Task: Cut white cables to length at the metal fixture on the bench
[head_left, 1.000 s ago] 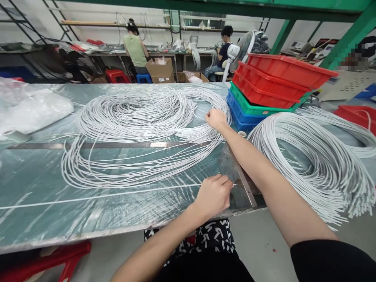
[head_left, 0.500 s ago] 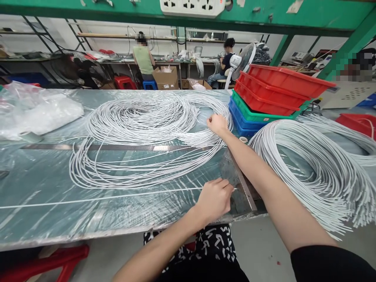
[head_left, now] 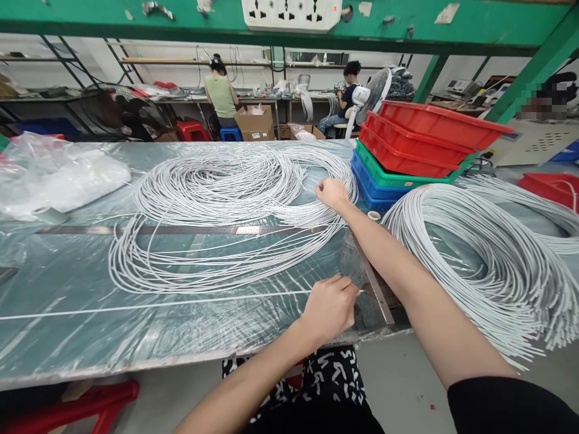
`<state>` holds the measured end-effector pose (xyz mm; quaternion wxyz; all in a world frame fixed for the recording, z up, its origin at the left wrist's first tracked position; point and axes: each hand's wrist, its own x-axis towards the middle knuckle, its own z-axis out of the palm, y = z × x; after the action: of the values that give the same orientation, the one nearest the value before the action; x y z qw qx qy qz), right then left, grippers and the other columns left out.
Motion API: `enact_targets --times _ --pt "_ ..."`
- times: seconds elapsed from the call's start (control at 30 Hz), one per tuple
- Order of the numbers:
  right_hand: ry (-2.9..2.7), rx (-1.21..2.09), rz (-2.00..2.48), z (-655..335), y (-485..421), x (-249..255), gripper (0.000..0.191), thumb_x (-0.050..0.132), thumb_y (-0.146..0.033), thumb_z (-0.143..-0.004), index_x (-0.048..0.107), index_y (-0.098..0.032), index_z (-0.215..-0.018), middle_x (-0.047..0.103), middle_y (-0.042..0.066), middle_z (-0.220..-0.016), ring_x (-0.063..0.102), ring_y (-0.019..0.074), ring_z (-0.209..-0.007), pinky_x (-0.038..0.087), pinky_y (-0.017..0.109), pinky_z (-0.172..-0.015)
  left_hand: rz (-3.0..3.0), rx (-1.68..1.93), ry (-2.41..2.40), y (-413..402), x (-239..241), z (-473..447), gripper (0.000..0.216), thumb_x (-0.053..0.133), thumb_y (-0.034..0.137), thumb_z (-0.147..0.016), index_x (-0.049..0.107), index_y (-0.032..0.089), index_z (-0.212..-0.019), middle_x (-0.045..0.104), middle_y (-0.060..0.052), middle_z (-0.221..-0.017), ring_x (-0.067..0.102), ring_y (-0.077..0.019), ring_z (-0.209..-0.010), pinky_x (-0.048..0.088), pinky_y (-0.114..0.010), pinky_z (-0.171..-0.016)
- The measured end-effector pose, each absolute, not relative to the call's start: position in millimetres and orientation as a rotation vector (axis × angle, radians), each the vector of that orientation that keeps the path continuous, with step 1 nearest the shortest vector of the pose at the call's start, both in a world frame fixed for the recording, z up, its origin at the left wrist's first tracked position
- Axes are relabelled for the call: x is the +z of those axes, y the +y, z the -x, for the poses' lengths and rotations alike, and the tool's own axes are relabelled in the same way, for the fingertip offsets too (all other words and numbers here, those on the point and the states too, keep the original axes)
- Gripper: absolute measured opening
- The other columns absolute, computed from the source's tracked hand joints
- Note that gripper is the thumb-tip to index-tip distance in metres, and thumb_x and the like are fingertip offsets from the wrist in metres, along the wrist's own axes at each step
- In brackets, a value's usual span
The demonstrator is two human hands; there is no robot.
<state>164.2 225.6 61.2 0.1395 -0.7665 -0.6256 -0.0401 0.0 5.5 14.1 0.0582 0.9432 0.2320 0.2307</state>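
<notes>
My left hand (head_left: 329,306) is closed around a straight white cable (head_left: 190,302) near the front edge of the table. The cable runs off to the left, and its short end pokes out past my fingers toward a metal strip (head_left: 374,282) on a dark plate (head_left: 351,262). Farther back, my right hand (head_left: 332,194) is curled into a fist above the right side of the loose cable coils (head_left: 217,181). Whatever it may grip is hidden. My right forearm passes over the strip's far end.
A long steel ruler (head_left: 203,229) lies beneath looped cables. To the right rests a thick cable bundle (head_left: 479,271), with stacked red trays (head_left: 420,141) behind it. Plastic bags (head_left: 63,175) lie at left. A green beam (head_left: 158,15) with a power strip (head_left: 292,13) crosses overhead. Two people sit behind.
The view has tilted very slightly. Both hands keep nearly the same places, and the cable still lies in my left hand.
</notes>
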Motion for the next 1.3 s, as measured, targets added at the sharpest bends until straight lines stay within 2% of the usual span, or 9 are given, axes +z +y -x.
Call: enact_targets --times 0.97,1.3 --pt "-1.764 -0.101 2.236 -165.9 228.4 66.0 0.035 0.039 -0.036 -0.096 0.067 -0.017 -0.105 0.065 0.016 -0.105 0.061 0.0298 -0.099 0.046 0.037 -0.084 -2.847 0.774 0.678 8.3 10.0 -1.7 0.017 0.047 0.012 -0.088 0.055 0.018 -0.074 0.056 -0.002 -0.071 0.052 -0.0165 -0.066 0.037 -0.030 -0.053" --pt "-1.764 -0.094 2.220 -166.4 229.0 67.1 0.035 0.039 -0.035 -0.096 0.068 -0.016 -0.102 0.066 0.015 -0.103 0.061 0.0297 -0.095 0.045 0.036 -0.081 -2.832 0.744 0.689 8.2 8.9 -2.3 0.021 0.044 0.014 -0.089 0.055 0.018 -0.073 0.056 -0.001 -0.069 0.051 -0.0161 -0.064 0.037 -0.030 -0.053"
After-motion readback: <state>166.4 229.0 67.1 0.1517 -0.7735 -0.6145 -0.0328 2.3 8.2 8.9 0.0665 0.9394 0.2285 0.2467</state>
